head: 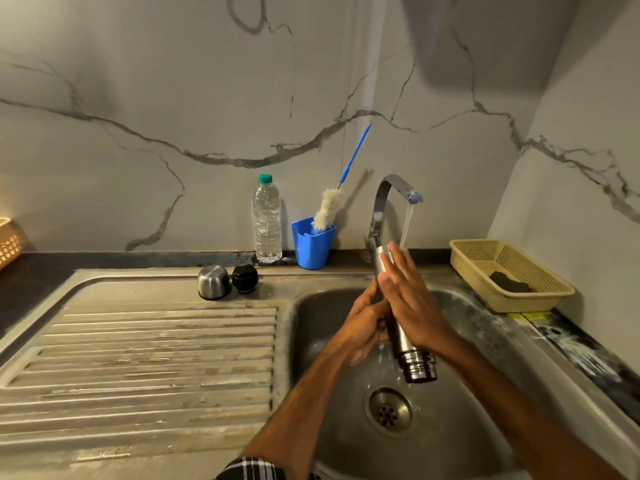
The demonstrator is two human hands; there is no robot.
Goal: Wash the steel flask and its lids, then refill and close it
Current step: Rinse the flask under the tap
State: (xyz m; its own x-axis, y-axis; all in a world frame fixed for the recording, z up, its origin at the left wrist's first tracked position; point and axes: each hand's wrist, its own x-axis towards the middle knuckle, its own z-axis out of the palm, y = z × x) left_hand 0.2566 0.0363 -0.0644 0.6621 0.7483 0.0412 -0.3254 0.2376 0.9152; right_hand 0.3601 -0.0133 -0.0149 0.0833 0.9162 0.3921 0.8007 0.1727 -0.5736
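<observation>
Head view: steel flask (pixel 401 344) mouth-down over the sink (pixel 450 427) under the running tap (pixel 391 188); my left hand (pixel 363 327) curls round its body, my right hand (pixel 408 299) presses flat-fingered against it; rigid, wet steel will likely slip, so I grip mid-body.

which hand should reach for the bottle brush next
Right. The right hand lies flat and open on the flask, free to leave; the left hand grips it. The bottle brush stands in the blue cup.
</observation>
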